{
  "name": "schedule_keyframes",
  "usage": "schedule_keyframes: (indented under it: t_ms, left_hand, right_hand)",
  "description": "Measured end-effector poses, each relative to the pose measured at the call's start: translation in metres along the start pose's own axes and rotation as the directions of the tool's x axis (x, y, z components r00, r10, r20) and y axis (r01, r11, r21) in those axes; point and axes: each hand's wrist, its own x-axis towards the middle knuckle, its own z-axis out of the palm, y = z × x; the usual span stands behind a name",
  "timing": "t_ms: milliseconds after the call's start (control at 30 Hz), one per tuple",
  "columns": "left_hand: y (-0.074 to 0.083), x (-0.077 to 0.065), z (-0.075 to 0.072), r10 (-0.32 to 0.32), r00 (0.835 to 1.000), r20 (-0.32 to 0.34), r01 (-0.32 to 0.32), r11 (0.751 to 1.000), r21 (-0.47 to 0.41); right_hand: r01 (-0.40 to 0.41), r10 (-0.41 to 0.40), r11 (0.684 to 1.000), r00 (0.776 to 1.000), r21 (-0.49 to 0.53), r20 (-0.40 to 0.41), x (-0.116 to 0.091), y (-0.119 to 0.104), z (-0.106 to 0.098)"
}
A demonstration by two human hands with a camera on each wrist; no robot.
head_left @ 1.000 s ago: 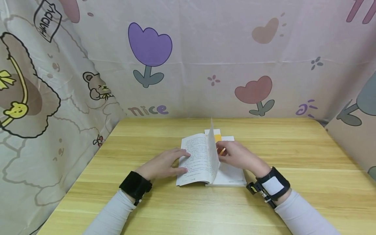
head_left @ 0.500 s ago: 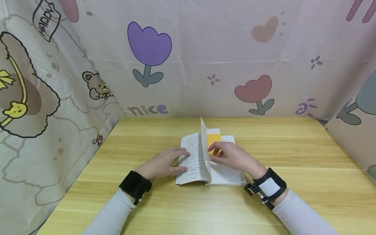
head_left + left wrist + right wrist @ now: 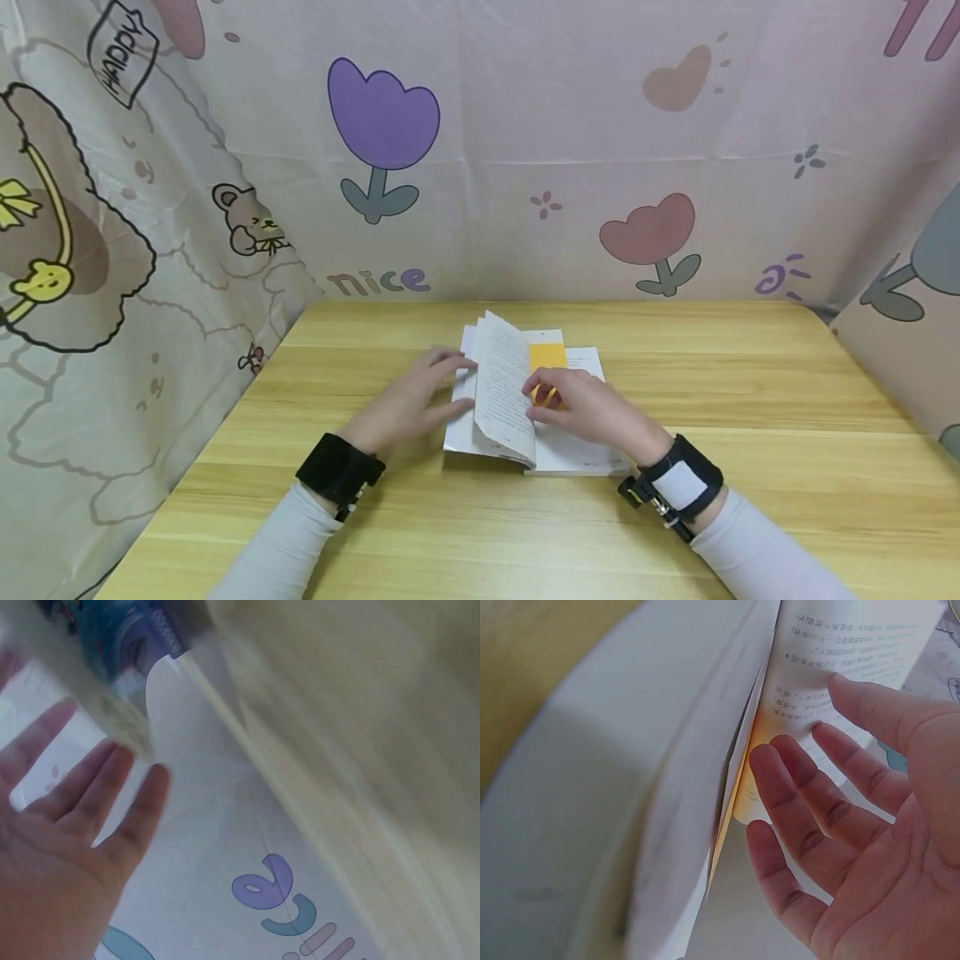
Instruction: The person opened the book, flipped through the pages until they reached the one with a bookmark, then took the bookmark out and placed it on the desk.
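Observation:
An open book (image 3: 501,392) lies at the middle of the table, several of its left leaves standing partly raised and leaning left. My left hand (image 3: 408,400) is at the book's left edge, fingers spread and fingertips right at the leaves. The left wrist view shows that hand (image 3: 67,840) below the book's blue printed cover (image 3: 131,641). On the right, my right hand (image 3: 588,404) has its loosely bent fingertips at the raised page, gripping nothing. Its spread fingers show beside a printed page (image 3: 832,645) in the right wrist view. Between the pages sits a yellow-orange and white card (image 3: 547,356).
The wooden table (image 3: 675,350) extends around the book to both sides. A printed fabric curtain (image 3: 480,125) hangs along its far edge and left side. Both wrists wear black straps, the right strap (image 3: 678,483) with a white patch.
The raised page has swung from upright over to the left, uncovering more of the orange card. My right hand has followed it left. My left hand has shifted slightly up to the book's edge.

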Motion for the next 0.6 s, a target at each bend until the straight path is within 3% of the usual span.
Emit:
schedule_keyframes:
  t_ms: [133,233,600]
  left_hand:
    - [0.0,0.006,-0.007,0.094,0.979,-0.181,-0.098,0.995,-0.018]
    - [0.003,0.008,-0.012,0.132,0.959,-0.253,-0.14,0.99,-0.014]
    - [0.01,0.011,-0.014,0.197,0.937,-0.288,-0.212,0.977,-0.019]
  right_hand:
    - [-0.001,0.001,1.0,1.0,-0.009,0.0,0.001,0.0,0.001]
    - [0.005,-0.005,1.0,1.0,-0.003,0.002,0.0,-0.001,0.001]
    - [0.049,-0.049,0.998,0.999,-0.029,0.019,0.001,0.0,0.003]
